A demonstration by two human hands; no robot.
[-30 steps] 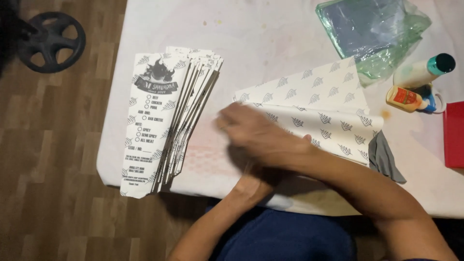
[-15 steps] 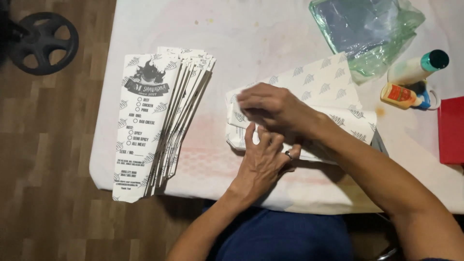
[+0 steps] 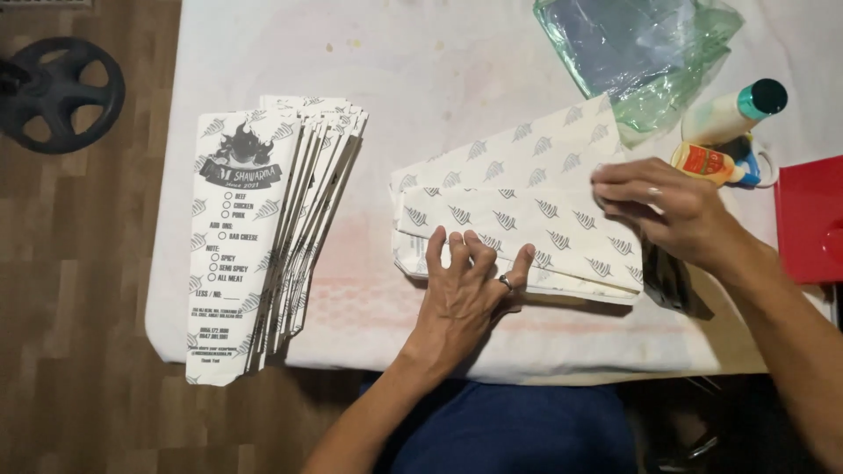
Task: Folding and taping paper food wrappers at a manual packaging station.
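Head view: a fanned stack of printed paper bags [image 3: 263, 237] lies at the table's [image 3: 421, 79] left. The left hand [image 3: 465, 294], fingers spread flat, presses the folded patterned paper sheet [image 3: 527, 211] at mid-table, gripping nothing. The right hand [image 3: 676, 211] pinches the sheet's right edge with curled fingertips, beside a glue bottle [image 3: 711, 164].

Looked like home workspace used for small packaging work, not factory. White cloth-covered table [image 3: 439, 79] stood on wood-plank floor [image 3: 79, 307]. Left of table, black weight plate [image 3: 60, 92] lay on floor. On table: fanned stack of printed paper food sleeves [image 3: 263, 237], glue bottles [image 3: 729, 132] at right edge, crumpled clear plastic bag [image 3: 641, 53] at far edge.
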